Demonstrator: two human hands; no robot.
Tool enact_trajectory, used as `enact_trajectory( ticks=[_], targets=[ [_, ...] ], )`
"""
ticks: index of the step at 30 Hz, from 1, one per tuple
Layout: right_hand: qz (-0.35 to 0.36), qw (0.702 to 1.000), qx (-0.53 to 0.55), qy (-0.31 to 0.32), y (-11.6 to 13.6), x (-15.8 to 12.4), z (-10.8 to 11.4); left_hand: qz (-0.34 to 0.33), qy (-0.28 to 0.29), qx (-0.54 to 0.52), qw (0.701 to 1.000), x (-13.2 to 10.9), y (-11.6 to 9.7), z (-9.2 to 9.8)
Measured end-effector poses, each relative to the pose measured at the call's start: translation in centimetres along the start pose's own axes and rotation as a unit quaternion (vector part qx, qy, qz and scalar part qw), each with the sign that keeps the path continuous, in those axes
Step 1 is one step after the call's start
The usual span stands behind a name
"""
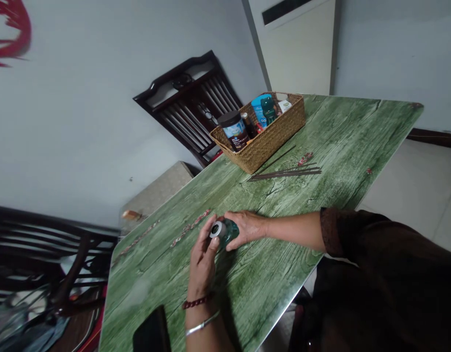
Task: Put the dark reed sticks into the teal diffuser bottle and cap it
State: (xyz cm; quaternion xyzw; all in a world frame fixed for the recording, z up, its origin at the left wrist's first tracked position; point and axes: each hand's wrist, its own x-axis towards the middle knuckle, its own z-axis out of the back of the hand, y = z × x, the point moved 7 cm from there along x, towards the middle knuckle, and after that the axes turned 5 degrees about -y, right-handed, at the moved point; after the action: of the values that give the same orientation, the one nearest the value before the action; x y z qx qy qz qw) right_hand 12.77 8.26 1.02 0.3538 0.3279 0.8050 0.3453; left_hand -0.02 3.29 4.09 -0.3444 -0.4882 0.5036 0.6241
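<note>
A small teal glass bottle (230, 233) with a grey ring-shaped collar (219, 229) around its dark mouth is tilted over the green table, its mouth facing up and to the left. My left hand (204, 252) is closed around the collar end, thumb and fingers on either side. On the bottle's lower body, my right hand (247, 228) grips from the right. Whether the bottle's base touches the table is hidden. Beyond my hands lie several thin brown sticks (284, 173). A row of small reddish dried flowers (190, 228) runs just past my left hand.
A woven basket (272, 144) holding a dark jar (233, 129), a blue container (260, 108) and other items stands at the table's far side. A black phone (152, 332) lies near the lower left. Dark wooden chairs (196, 105) stand past the green table (284, 288).
</note>
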Motion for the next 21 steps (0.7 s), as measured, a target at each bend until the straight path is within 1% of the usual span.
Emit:
enact_trajectory(
  ticks=[2, 3, 5, 6, 7, 8, 11, 13, 21],
  targets=[
    [0.002, 1.000, -0.004, 0.001, 0.0, 0.0, 0.0, 0.004, -0.029, 0.001, 1.000, 0.1, 0.7, 0.5],
    [0.000, 1.000, -0.003, -0.001, -0.1, 0.0, 0.0, 0.001, -0.059, -0.006, 0.998, 0.2, 1.0, 0.9],
    [-0.004, 1.000, 0.005, -0.005, -0.3, 0.0, -0.1, -0.013, -0.137, -0.028, 0.990, 0.3, 1.4, 2.0],
    [-0.006, 1.000, 0.010, -0.007, -0.4, -0.1, -0.1, -0.020, -0.168, -0.036, 0.985, 0.3, 1.5, 2.4],
    [-0.008, 1.000, 0.012, -0.008, -0.5, -0.1, -0.1, -0.024, -0.184, -0.042, 0.982, 0.3, 1.6, 2.6],
    [-0.008, 1.000, 0.013, -0.008, -0.5, -0.1, -0.1, -0.023, -0.181, -0.047, 0.982, 0.4, 1.7, 2.5],
    [-0.008, 1.000, 0.009, -0.001, -0.5, -0.1, 0.0, 0.002, -0.114, -0.059, 0.992, 0.4, 2.1, 1.6],
    [-0.011, 1.000, 0.007, 0.006, -0.4, -0.2, 0.1, 0.015, -0.084, -0.068, 0.994, 0.4, 2.3, 1.2],
    [-0.015, 1.000, 0.008, 0.010, -0.3, -0.2, 0.2, 0.017, -0.034, -0.095, 0.995, 0.3, 2.1, 0.1]
  ],
)
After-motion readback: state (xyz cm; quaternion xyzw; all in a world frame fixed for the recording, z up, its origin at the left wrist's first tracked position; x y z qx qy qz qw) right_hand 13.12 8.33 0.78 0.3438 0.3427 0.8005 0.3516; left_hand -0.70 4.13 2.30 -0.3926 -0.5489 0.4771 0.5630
